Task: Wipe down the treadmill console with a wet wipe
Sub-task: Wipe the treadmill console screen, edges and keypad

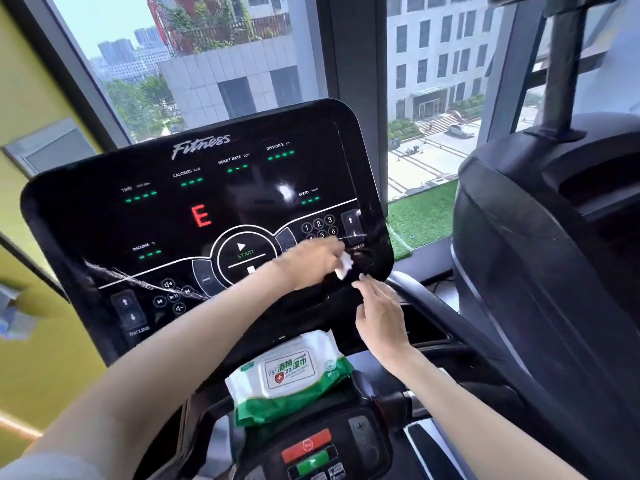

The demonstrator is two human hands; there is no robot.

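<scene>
Head view: console (pixel 207 202), black and glossy, fills the mid-left; it shows a red E (pixel 201 216), green dashes and a round START btn (pixel 246 252). L hand (pixel 315 261) reaches in from near left across the console's lower part, fingers pinching a small white wipe (pixel 344 265) at the lower-right corner, just under the number keys (pixel 318 225) and beside the SPEED arrows (pixel 350 223). The wipe is blurred, so can't tell if it's flat on the panel. L forearm hides the panel's bottom edge and the lower half of the START ring. R hand (pixel 381 313) is just below and right of the wipe, fingers loose and spread, holding nothing, tips near the console corner. White streaks (pixel 138 275) mark the console's lower left by the INCLINE keys. Wipe pack (pixel 291 372), green and white, lies on the ledge under the console, near centre. Nearer still are a red stop btn (pixel 306 445) and a green btn (pixel 313 462). Another black machine (pixel 536 271) stands at right, a yellow wall (pixel 41 341) at left, and windows (pixel 225 64) w/ buildings lie far behind.
</scene>
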